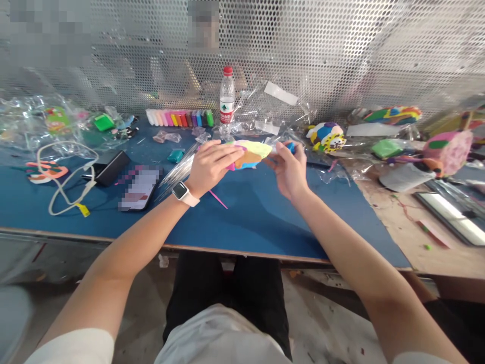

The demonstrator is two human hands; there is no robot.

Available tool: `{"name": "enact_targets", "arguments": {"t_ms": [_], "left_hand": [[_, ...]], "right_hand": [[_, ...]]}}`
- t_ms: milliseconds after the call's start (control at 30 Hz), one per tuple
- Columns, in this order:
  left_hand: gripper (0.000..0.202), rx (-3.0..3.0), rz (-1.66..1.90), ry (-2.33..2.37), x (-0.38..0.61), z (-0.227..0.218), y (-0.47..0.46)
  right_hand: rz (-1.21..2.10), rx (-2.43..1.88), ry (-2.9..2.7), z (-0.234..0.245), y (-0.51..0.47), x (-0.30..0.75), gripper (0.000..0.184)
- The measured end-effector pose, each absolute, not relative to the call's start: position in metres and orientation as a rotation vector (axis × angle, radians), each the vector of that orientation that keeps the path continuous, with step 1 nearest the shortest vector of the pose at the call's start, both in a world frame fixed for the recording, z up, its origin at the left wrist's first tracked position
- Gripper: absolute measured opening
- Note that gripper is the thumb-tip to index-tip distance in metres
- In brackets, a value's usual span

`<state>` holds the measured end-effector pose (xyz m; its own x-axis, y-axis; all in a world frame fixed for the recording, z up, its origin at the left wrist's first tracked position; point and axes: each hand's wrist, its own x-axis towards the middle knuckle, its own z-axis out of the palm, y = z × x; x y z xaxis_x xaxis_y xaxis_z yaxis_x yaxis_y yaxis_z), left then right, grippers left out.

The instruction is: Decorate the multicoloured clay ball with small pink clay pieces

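Observation:
My left hand (211, 163), with a watch (180, 190) on its wrist, is closed around the left end of a multicoloured clay piece (254, 151) with yellow, orange, blue and pink patches. It is held above the blue table mat (242, 217). At the piece's right tip, my right hand (291, 171) is closed with a small blue lump (291, 147), which looks like clay, between thumb and fingers. Whether the right fingertips touch the piece is hard to tell. A thin pink stick (219, 199) lies on the mat below my left hand.
Behind stand a water bottle (227, 101) and a row of coloured clay sticks (180, 118). Leftward are a phone (140, 188), a black box (108, 167) and a white cable (53, 202). A colourful clay figure (326, 136) sits right, amid clear plastic wrappers.

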<state>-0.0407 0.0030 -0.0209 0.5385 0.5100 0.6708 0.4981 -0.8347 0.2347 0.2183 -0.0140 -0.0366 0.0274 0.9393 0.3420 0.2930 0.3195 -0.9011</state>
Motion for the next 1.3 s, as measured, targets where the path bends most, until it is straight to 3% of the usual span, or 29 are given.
{"name": "enact_targets", "arguments": {"t_ms": [100,233,367,433,600,767,933,1100,1300], "left_hand": [[0.041,2.888,1.203,0.695,-0.044,-0.025,0.009],[0.048,2.957,1.166,0.550,-0.041,-0.032,0.021],[0.106,2.760,1.120,0.548,-0.040,-0.042,0.034],[0.120,2.506,1.139,0.548,-0.037,-0.050,0.039],[0.090,1.776,1.092,0.599,-0.021,-0.065,0.036],[0.058,1.469,0.974,0.554,-0.009,-0.069,0.028],[0.055,1.245,1.138,0.639,-0.004,-0.077,0.030],[0.064,1.064,1.200,0.672,0.001,-0.072,0.024],[0.062,1.023,1.199,0.609,0.004,-0.068,0.018]], "right_hand": [[1.019,-0.972,-1.045,-0.041,-0.013,0.213,0.058],[1.075,-0.800,-0.822,-0.043,-0.009,0.215,0.066],[1.021,-0.778,-0.833,-0.042,-0.002,0.223,0.064],[0.989,-0.786,-0.884,-0.043,-0.001,0.226,0.064],[0.971,-0.804,-0.995,-0.047,-0.003,0.223,0.066],[0.836,-0.879,-1.095,-0.058,0.005,0.228,0.064],[0.436,-0.973,-1.241,-0.063,0.008,0.238,0.042],[0.197,-0.971,-1.606,-0.053,-0.015,0.228,0.047],[0.115,-0.931,-1.877,-0.055,-0.025,0.215,0.033]]}}
